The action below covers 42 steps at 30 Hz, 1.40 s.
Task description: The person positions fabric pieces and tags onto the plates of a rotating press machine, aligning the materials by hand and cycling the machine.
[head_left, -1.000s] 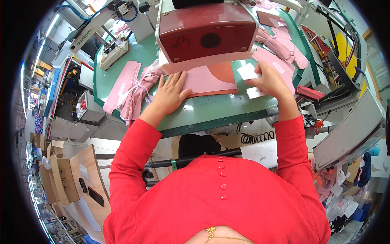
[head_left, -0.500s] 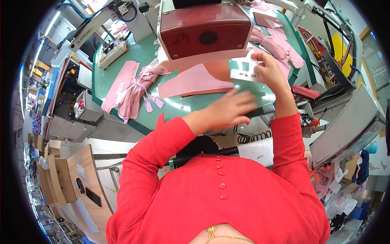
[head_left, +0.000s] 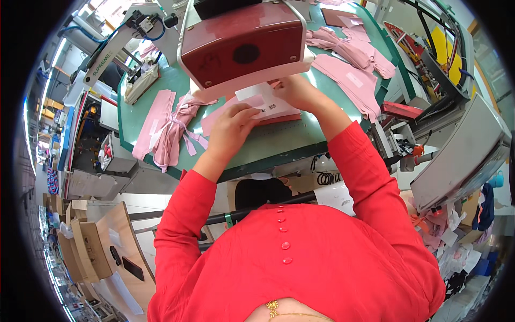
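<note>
Both my hands are at a white cut-out card (head_left: 279,108) with dark markings, lying over a pink fabric piece (head_left: 212,121) on a reddish-brown pad (head_left: 280,119). My left hand (head_left: 230,130) has its fingers bent and together at the card's left side, the fingertips resting on it. At the card's far right edge, my right hand (head_left: 301,95) is closed on it, its fingertips partly hidden. Just beyond my hands hangs a red machine head (head_left: 244,51), covering the far part of the pad.
Tied pink fabric strips (head_left: 179,126) lie left on the green table (head_left: 252,155), with a pink stack (head_left: 153,129) beside them. More pink pieces (head_left: 354,83) are at the right. A machine arm (head_left: 115,56) stands far left; a phone (head_left: 133,268) lies on a wooden side table (head_left: 120,231).
My right hand has brought the white card leftward, onto the pink piece and pad. My left hand has moved left and come down on the card. The view has shifted a little.
</note>
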Available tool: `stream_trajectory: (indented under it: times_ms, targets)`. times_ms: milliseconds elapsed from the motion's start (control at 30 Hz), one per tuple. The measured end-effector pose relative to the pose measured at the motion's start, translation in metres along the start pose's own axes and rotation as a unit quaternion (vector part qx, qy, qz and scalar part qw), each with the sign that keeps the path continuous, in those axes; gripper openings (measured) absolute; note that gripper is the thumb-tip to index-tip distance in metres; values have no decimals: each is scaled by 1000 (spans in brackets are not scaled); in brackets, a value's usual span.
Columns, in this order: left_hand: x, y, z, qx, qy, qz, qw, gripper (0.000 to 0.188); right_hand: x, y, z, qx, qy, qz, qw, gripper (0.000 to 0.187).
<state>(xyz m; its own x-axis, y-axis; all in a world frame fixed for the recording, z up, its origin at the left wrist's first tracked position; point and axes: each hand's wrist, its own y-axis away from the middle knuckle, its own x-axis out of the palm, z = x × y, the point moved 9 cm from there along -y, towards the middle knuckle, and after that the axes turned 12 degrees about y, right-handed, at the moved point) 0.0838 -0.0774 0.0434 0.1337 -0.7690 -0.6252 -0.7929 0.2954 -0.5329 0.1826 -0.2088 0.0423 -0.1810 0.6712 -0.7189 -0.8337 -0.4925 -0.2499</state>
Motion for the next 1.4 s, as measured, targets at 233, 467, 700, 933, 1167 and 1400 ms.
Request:
stream_trajectory:
  times_ms: [233, 467, 700, 933, 1167, 1400]
  targets:
    - [-11, 8, 29, -44, 4, 4, 999, 17, -25, 75, -15, 4, 74, -120, 990, 35]
    - [-8, 12, 35, -51, 32, 23, 998, 17, 0, 118, 16, -55, 258, -149, 953, 38]
    - [-5, 11, 31, -38, 18, 22, 999, 17, -2, 120, 17, -38, 277, -144, 949, 36]
    - [-6, 11, 30, -55, 20, 20, 998, 17, -3, 118, 19, -41, 274, -145, 950, 33]
    - [-6, 10, 30, -68, 38, 14, 997, 16, -5, 116, 21, -46, 266, -157, 950, 31]
    - [31, 23, -16, 5, -90, 54, 994, 48, -3, 115, 23, -61, 256, -150, 953, 32]
